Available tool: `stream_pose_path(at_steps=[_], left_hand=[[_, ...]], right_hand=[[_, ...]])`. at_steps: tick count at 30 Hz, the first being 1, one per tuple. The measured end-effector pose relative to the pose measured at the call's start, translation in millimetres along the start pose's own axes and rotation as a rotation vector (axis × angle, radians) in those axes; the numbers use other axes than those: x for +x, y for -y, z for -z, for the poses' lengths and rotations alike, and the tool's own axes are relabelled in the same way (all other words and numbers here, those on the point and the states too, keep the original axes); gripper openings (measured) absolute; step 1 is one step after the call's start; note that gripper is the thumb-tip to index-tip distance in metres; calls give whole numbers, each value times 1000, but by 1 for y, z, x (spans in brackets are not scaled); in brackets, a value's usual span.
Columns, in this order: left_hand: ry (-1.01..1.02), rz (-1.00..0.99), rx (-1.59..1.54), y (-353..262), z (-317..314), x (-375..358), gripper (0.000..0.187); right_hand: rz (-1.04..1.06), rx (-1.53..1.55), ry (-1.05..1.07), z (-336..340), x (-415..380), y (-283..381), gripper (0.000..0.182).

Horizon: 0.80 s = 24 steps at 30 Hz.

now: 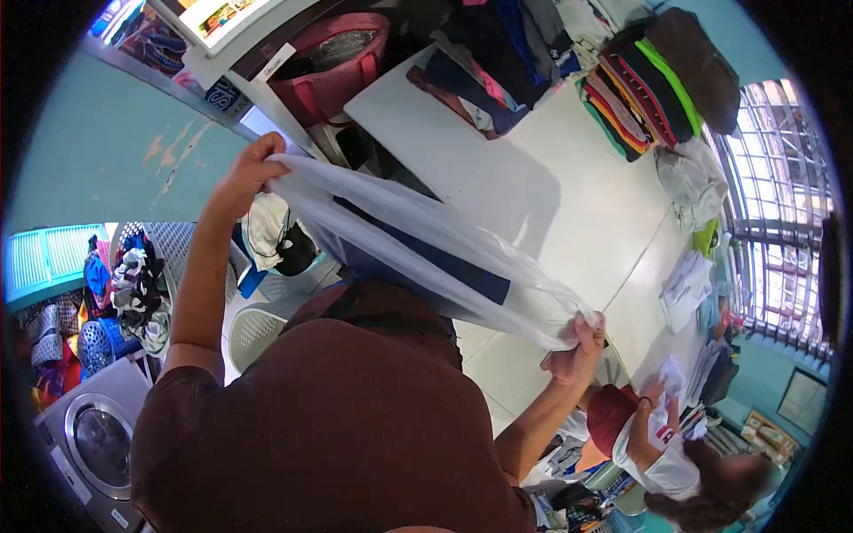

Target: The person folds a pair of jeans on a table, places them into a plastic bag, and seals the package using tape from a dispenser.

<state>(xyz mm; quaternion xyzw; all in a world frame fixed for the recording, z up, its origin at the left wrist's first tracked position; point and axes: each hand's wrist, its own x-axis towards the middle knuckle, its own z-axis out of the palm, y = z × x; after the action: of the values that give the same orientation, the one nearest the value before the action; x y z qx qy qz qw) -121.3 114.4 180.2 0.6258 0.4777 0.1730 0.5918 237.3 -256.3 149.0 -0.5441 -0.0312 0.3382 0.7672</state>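
Observation:
A long, translucent white plastic sheet or bag (418,209) is stretched between my two hands in front of my body. My left hand (251,173) pinches its upper-left end near the pale green wall. At the lower-right end my right hand (577,348) is closed on the gathered plastic, beside the white table's edge. Dark blue shows through the middle of the plastic; whether it is something inside or clothing behind cannot be made out. Beyond the plastic lies the white table (604,235).
Folded clothes (635,93) and dark garments (498,62) are stacked on the far table. A red bag (333,67) stands at the upper left. Laundry baskets (258,333) and a washing machine (102,435) are at left. Another person (662,449) handles white cloth at lower right.

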Motion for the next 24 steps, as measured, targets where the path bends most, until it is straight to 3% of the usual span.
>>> stream_pose_path(at_steps=[4,7,10,13,16,18,19,21,22,24], left_hand=[[-47,-46,28,-24,4,-11,17],[-50,-179,-245,-43,31,-18,13],[-326,-358,61,-81,43,-24,13],[-266,-528,195,-75,-3,-12,19],[-50,-384,530,-35,-34,-6,21],[121,-126,637,-34,-29,0,21],[95,-207,437,-26,-17,8,20],[49,-158,514,-49,-5,5,19],[26,-137,557,-59,0,4,19],[40,-166,547,-59,5,10,18]], right_hand=[[178,-238,-59,-20,-14,48,23],[323,-330,-40,-24,-19,77,25],[516,-412,0,-21,-13,95,27],[556,-409,58,-26,-9,102,26],[557,-438,77,-25,-3,105,21],[604,-520,41,-34,-2,111,16],[690,-475,89,-49,-7,114,18],[861,-382,189,-86,-22,120,25],[807,-461,538,-91,-26,123,30],[659,-318,1173,-117,-33,120,32]])
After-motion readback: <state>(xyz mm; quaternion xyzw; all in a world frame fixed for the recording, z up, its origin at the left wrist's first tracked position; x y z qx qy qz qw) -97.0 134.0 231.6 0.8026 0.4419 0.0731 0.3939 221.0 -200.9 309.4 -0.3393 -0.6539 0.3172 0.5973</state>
